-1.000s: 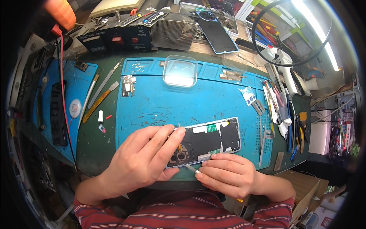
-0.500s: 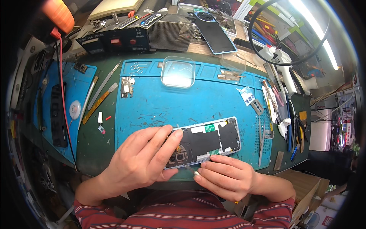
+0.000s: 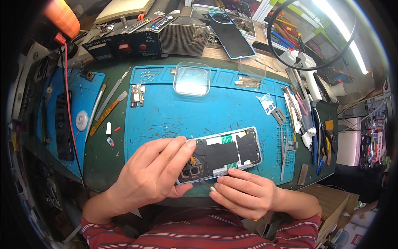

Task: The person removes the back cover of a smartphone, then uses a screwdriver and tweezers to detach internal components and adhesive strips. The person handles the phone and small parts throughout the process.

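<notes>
An opened phone (image 3: 219, 152) with a black inner cover, green board strips and a camera module lies angled over the blue silicone mat (image 3: 190, 112) near its front edge. My left hand (image 3: 157, 170) grips the phone's left end, fingertips on its top edge and thumb underneath. My right hand (image 3: 244, 193) is closed on a thin metal tool (image 3: 210, 186) with a silvery handle, its tip at the phone's lower edge beside the camera module. My right index finger rests by that edge.
A clear plastic box (image 3: 191, 79) stands behind the phone. Knives and tweezers (image 3: 105, 116) lie left; several tools (image 3: 315, 145), a blade (image 3: 278, 116) and a small packet (image 3: 266, 104) lie right. A black heater box (image 3: 120, 43) and another phone (image 3: 232, 37) are at the back.
The phone and both hands have shifted very slightly to the left. My grip on the phone and on the tool looks the same.
</notes>
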Tool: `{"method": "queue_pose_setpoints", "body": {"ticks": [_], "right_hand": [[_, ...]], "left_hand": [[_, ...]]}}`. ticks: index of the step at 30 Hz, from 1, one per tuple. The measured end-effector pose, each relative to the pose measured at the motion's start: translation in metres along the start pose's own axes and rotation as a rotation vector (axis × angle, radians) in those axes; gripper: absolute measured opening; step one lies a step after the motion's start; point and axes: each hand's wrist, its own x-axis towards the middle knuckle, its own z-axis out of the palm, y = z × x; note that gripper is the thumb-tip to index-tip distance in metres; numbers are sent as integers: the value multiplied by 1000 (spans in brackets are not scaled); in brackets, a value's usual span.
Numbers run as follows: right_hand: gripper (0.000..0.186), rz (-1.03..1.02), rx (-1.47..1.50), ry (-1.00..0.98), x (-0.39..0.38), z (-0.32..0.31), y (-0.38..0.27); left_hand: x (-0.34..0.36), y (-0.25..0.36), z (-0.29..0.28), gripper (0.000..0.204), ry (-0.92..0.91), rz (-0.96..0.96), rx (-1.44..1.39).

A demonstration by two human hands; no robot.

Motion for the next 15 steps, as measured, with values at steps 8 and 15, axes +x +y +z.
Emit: {"method": "queue_pose_setpoints", "body": {"ticks": [8,15], "right_hand": [[28,5,15,8,0,-1,2],[29,104,212,89,-3,-6,10]], "left_hand": [[0,-1,3,80,28,-8,25],[0,0,2,79,25,-29,6]]}}
